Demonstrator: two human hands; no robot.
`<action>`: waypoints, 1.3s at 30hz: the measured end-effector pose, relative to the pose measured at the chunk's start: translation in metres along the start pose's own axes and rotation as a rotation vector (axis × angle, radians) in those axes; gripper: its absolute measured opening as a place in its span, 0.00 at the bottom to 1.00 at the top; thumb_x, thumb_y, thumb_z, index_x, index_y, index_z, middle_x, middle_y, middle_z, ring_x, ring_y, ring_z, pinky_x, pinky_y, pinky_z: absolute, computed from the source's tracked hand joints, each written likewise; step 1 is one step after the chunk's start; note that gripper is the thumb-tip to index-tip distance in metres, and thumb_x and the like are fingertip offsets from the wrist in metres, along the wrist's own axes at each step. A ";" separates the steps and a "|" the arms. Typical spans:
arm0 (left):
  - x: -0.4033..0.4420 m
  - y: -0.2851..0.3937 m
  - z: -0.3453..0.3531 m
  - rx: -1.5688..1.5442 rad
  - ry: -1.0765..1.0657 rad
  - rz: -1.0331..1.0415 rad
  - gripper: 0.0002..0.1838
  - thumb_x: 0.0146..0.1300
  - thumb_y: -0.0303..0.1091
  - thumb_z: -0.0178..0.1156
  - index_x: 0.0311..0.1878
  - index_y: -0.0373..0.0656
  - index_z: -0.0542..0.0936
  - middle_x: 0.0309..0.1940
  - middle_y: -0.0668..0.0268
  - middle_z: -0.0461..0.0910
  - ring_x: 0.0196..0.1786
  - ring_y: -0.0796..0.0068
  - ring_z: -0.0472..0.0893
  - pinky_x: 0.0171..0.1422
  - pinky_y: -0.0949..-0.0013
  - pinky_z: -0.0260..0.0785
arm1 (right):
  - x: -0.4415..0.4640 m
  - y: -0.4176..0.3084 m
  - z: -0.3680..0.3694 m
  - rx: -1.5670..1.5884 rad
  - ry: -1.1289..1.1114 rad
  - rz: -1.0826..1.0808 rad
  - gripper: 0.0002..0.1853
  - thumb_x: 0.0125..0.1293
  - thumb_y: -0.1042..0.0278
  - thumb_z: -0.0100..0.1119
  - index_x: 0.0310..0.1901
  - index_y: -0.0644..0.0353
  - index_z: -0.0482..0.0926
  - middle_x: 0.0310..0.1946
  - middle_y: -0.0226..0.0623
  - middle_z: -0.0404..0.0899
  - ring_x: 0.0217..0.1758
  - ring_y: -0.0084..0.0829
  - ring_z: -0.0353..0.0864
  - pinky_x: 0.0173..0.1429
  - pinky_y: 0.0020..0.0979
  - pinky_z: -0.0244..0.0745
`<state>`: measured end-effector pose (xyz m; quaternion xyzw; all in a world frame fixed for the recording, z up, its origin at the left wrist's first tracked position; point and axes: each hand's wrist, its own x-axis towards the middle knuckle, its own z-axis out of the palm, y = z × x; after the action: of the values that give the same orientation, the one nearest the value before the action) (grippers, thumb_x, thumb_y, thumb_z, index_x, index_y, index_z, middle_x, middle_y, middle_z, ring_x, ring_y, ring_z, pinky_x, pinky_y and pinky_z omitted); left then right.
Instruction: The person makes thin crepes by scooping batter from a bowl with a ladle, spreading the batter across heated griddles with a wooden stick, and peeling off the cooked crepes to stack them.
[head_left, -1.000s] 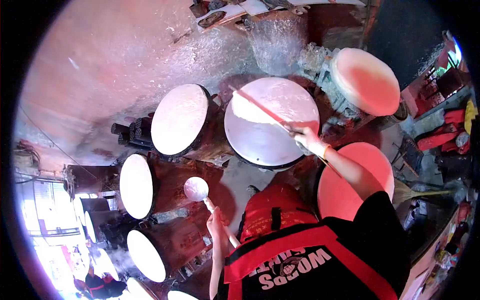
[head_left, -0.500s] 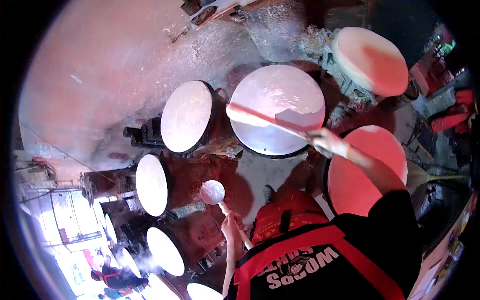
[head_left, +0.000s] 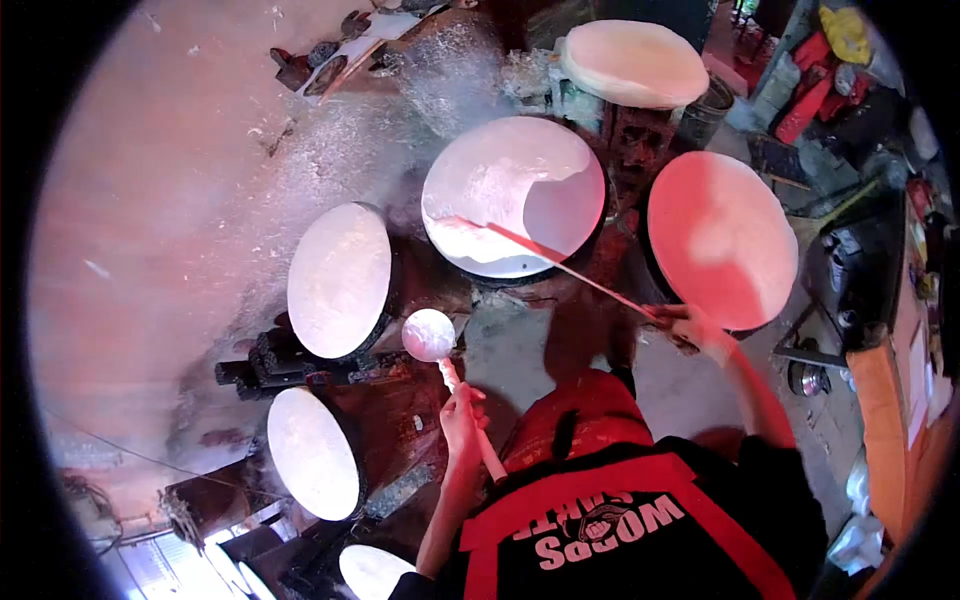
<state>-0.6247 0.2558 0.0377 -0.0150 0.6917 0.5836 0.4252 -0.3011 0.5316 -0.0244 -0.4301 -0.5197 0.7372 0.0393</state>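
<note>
- Left hand (head_left: 462, 415), near centre: fingers are wrapping round the pale handle of a ladle (head_left: 429, 336); bowl is pointing away from the body, over the ground between griddles.
- Right hand (head_left: 690, 325), near right: fingers are pinching the near end of a long spreader (head_left: 565, 265).
- Spreader is slanting far and left; its flat blade is lying over the near left part of the central griddle (head_left: 568, 212). Cannot tell how firmly it is pressing.
- White layer (head_left: 475, 180) is covering much of that griddle; a grey patch is showing on the right.
- Left griddle (head_left: 340, 280) is standing near the central one, pale across its top.
- Right griddle (head_left: 722, 240) is sitting just beyond the right hand, half in red light.
- Far right: a thick pale round stack (head_left: 635, 65) is resting on a support, beside a bucket (head_left: 706, 112).
- Person is wearing a red apron (head_left: 580, 420).
</note>
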 end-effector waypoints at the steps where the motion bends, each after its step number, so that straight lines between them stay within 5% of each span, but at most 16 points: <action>1: 0.000 -0.004 -0.012 -0.016 -0.013 -0.011 0.18 0.69 0.45 0.52 0.29 0.41 0.75 0.17 0.76 0.62 0.18 0.86 0.60 0.19 0.77 0.51 | -0.011 0.012 0.009 -0.019 0.075 -0.024 0.19 0.66 0.66 0.52 0.59 0.46 0.76 0.17 0.22 0.67 0.13 0.17 0.60 0.15 0.22 0.55; 5: -0.017 -0.023 -0.056 -0.103 0.090 -0.043 0.24 0.71 0.53 0.46 0.30 0.41 0.75 0.18 0.75 0.62 0.18 0.84 0.61 0.19 0.76 0.52 | 0.022 -0.018 0.150 0.412 0.270 0.050 0.15 0.67 0.64 0.51 0.54 0.43 0.78 0.14 0.20 0.60 0.12 0.18 0.58 0.15 0.23 0.53; 8: -0.046 -0.035 -0.093 -0.183 0.163 -0.061 0.29 0.71 0.60 0.39 0.30 0.43 0.75 0.19 0.74 0.63 0.18 0.82 0.61 0.20 0.76 0.54 | 0.144 -0.001 0.249 0.860 -0.193 -0.488 0.19 0.70 0.55 0.50 0.59 0.52 0.72 0.20 0.19 0.64 0.17 0.17 0.62 0.19 0.20 0.58; 11: -0.079 -0.048 -0.121 -0.177 0.247 -0.032 0.34 0.70 0.63 0.32 0.27 0.46 0.76 0.14 0.74 0.62 0.16 0.81 0.61 0.20 0.76 0.52 | 0.262 -0.054 0.342 0.597 0.116 -0.711 0.20 0.74 0.53 0.42 0.55 0.59 0.73 0.22 0.22 0.67 0.22 0.18 0.61 0.24 0.26 0.60; 12: -0.089 -0.050 -0.130 -0.212 0.279 -0.068 0.34 0.70 0.62 0.32 0.27 0.45 0.76 0.14 0.73 0.63 0.16 0.81 0.61 0.19 0.76 0.52 | 0.281 -0.080 0.371 0.312 0.399 -0.644 0.18 0.74 0.56 0.43 0.51 0.61 0.74 0.23 0.28 0.70 0.23 0.22 0.64 0.28 0.30 0.64; 15: -0.106 -0.058 -0.138 -0.110 0.373 0.064 0.29 0.71 0.57 0.38 0.26 0.43 0.75 0.13 0.73 0.63 0.15 0.81 0.62 0.18 0.77 0.52 | 0.369 -0.078 0.413 0.233 0.746 -0.628 0.12 0.72 0.57 0.43 0.46 0.54 0.73 0.22 0.36 0.69 0.21 0.34 0.68 0.27 0.32 0.62; 18: -0.111 -0.068 -0.151 -0.017 0.362 0.082 0.25 0.72 0.51 0.43 0.26 0.42 0.75 0.13 0.74 0.62 0.15 0.82 0.63 0.18 0.77 0.52 | 0.358 -0.047 0.414 0.432 0.738 -0.504 0.13 0.72 0.56 0.42 0.49 0.53 0.72 0.24 0.38 0.70 0.22 0.37 0.69 0.27 0.34 0.64; 22: -0.092 -0.080 -0.157 -0.013 0.248 0.093 0.21 0.72 0.46 0.45 0.28 0.42 0.77 0.13 0.77 0.60 0.16 0.86 0.60 0.18 0.78 0.51 | 0.239 -0.010 0.367 0.988 0.139 -0.288 0.15 0.73 0.54 0.42 0.54 0.47 0.70 0.18 0.29 0.68 0.14 0.29 0.68 0.17 0.33 0.64; 24: -0.086 -0.059 -0.141 -0.052 0.200 0.055 0.20 0.72 0.45 0.46 0.29 0.43 0.77 0.14 0.78 0.59 0.16 0.87 0.59 0.19 0.79 0.50 | 0.161 -0.038 0.346 0.570 0.443 -0.208 0.13 0.72 0.54 0.44 0.55 0.40 0.68 0.16 0.22 0.61 0.10 0.20 0.60 0.11 0.26 0.56; 30: -0.082 -0.045 -0.120 -0.119 0.091 0.067 0.18 0.71 0.42 0.47 0.29 0.44 0.77 0.14 0.79 0.58 0.16 0.89 0.56 0.19 0.79 0.48 | 0.123 -0.052 0.257 0.464 0.494 -0.247 0.07 0.73 0.57 0.40 0.46 0.44 0.67 0.19 0.24 0.61 0.13 0.18 0.58 0.14 0.24 0.54; 32: -0.082 -0.044 -0.110 -0.097 0.089 0.062 0.17 0.71 0.42 0.47 0.29 0.44 0.77 0.14 0.79 0.57 0.16 0.89 0.55 0.19 0.79 0.47 | 0.136 -0.060 0.264 0.673 0.353 -0.434 0.08 0.74 0.55 0.40 0.45 0.45 0.68 0.19 0.25 0.63 0.14 0.19 0.61 0.14 0.25 0.55; 34: -0.080 -0.043 -0.098 -0.103 0.068 0.035 0.17 0.71 0.41 0.48 0.29 0.44 0.77 0.14 0.79 0.57 0.16 0.89 0.56 0.19 0.79 0.47 | 0.134 -0.076 0.294 0.619 0.350 -0.285 0.10 0.72 0.52 0.44 0.46 0.45 0.69 0.20 0.25 0.65 0.14 0.21 0.62 0.15 0.26 0.57; 36: -0.076 -0.042 -0.084 -0.136 0.051 0.045 0.16 0.70 0.40 0.48 0.30 0.43 0.78 0.16 0.79 0.60 0.16 0.89 0.56 0.18 0.79 0.48 | 0.156 -0.048 0.297 0.133 0.192 -0.320 0.13 0.73 0.56 0.45 0.56 0.43 0.67 0.17 0.22 0.58 0.12 0.21 0.59 0.13 0.27 0.55; 39: -0.071 -0.039 -0.066 -0.185 0.019 0.053 0.15 0.70 0.39 0.49 0.32 0.42 0.78 0.17 0.78 0.62 0.16 0.89 0.57 0.18 0.79 0.49 | 0.105 -0.021 0.243 0.367 -0.008 -0.116 0.12 0.71 0.49 0.48 0.48 0.43 0.69 0.17 0.20 0.61 0.11 0.17 0.56 0.13 0.23 0.51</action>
<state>-0.5965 0.1551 0.0468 -0.0414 0.6390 0.6559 0.3997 -0.5387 0.4159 -0.0482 -0.3821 -0.4007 0.8177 0.1576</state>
